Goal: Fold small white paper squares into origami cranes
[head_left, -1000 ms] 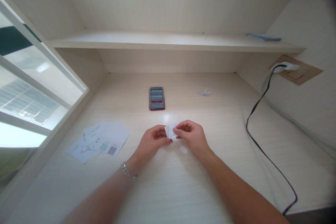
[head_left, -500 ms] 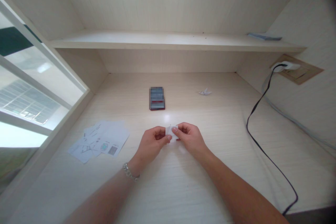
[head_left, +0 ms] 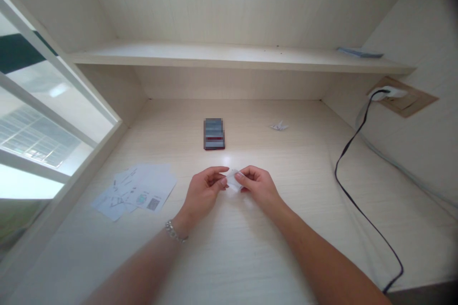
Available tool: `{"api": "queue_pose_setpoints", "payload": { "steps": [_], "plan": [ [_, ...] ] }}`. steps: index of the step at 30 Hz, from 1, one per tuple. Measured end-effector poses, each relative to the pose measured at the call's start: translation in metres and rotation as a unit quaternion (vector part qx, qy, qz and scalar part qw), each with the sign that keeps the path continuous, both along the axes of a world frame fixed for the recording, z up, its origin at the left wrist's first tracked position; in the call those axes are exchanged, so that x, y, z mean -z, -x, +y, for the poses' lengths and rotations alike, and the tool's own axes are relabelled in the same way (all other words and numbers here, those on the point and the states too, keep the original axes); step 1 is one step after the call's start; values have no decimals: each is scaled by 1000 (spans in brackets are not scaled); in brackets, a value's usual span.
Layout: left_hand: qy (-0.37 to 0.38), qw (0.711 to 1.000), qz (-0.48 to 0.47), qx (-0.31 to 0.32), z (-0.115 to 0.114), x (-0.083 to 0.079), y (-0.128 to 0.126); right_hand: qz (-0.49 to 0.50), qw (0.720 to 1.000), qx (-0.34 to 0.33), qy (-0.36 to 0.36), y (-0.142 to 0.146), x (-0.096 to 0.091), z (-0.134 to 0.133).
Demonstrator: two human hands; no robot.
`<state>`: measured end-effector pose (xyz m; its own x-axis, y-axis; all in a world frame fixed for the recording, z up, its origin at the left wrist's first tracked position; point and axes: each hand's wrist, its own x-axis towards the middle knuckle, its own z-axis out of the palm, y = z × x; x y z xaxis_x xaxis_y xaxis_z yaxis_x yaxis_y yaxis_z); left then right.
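White folded paper [head_left: 234,180] sits between your hands, just above the desk, and you have a small, nearly closed pinch on it. Your right hand [head_left: 259,187] grips it between thumb and curled fingers, and your left hand [head_left: 203,194] is half closed, with its fingertips [head_left: 223,182] against the paper's left side. The paper's exact folds are partly hidden by your fingers. A metal chain bracelet [head_left: 174,231] circles your left wrist. Nearest your left hand, just beyond its outer side, loose printed sheets [head_left: 134,191] lie on the pale wood-grain desk [head_left: 250,252]. Ahead of your hands, and well apart from them, stands a dark blurred box [head_left: 213,134], with a small paper crane [head_left: 279,126] further right. A black cable [head_left: 352,176] curves down the right side, well clear of your right hand, from a wall socket [head_left: 388,93]. A window [head_left: 36,105] runs along the desk's left edge, and a shelf [head_left: 229,55] crosses above the back edge. The sheets carry a QR code [head_left: 152,204] and small print too tiny to read, and the box's label is too blurred to read.
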<state>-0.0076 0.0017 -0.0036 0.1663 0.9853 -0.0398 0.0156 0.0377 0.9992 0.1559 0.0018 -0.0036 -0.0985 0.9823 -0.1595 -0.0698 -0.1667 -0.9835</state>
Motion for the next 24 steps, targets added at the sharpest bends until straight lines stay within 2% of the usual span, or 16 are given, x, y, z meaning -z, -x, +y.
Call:
{"api": "queue_pose_setpoints", "payload": {
  "steps": [6, 12, 18, 21, 24],
  "plan": [
    [24, 995, -95, -28, 1, -4, -1, 14, 999, 43, 7, -1, -5, 0],
    [-1, 999, -30, -29, -3, -4, -3, -3, 1000, 8, -9, 0, -2, -1],
    [-17, 1000, 6, -10, -3, -3, 1, -107, 991, -48, -71, -5, -6, -2],
    [-23, 1000, -2, 2, -1, -5, 1, -82, 994, -54, -46, -7, -8, -3],
    [-36, 999, -20, -19, 0, -6, 1, -41, 998, -31, -25, -6, -7, -2]
  ]
}}
